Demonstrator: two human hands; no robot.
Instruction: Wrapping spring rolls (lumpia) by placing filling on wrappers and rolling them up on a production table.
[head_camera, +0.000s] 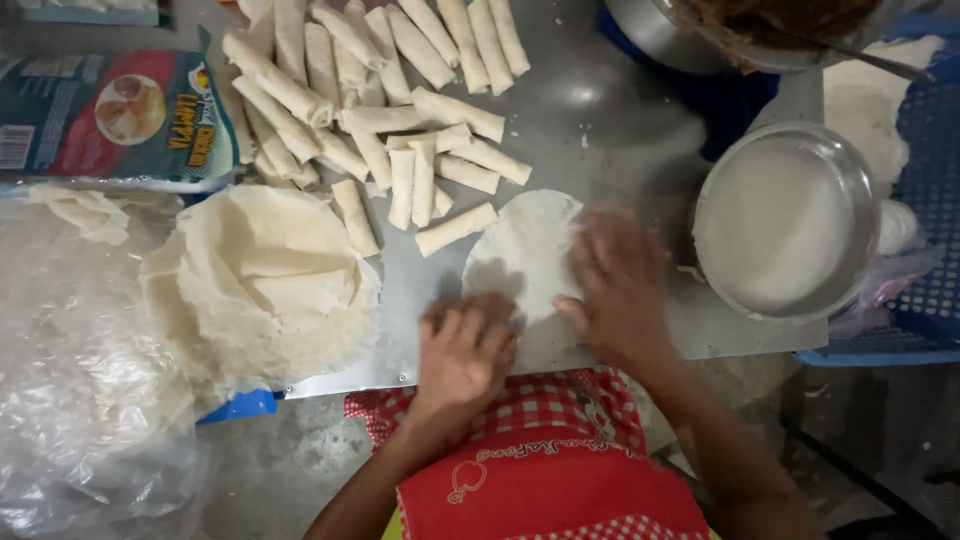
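Note:
A single round, pale wrapper (525, 250) lies flat on the metal work sheet (600, 130). My left hand (463, 352) rests on its near edge with the fingers curled down. On its right side my right hand (618, 285) lies flat, fingers spread and blurred. Neither hand grips anything. A stack of loose round wrappers (262, 280) sits to the left. Several rolled spring rolls (385, 110) lie in a heap at the far side of the sheet.
A metal bowl of white liquid (785, 225) stands at the right. A larger metal bowl with brown filling (770, 30) is at the top right. A printed wrapper package (115, 115) and clear plastic (80, 400) lie at the left. A blue mesh tray (925, 200) borders the right.

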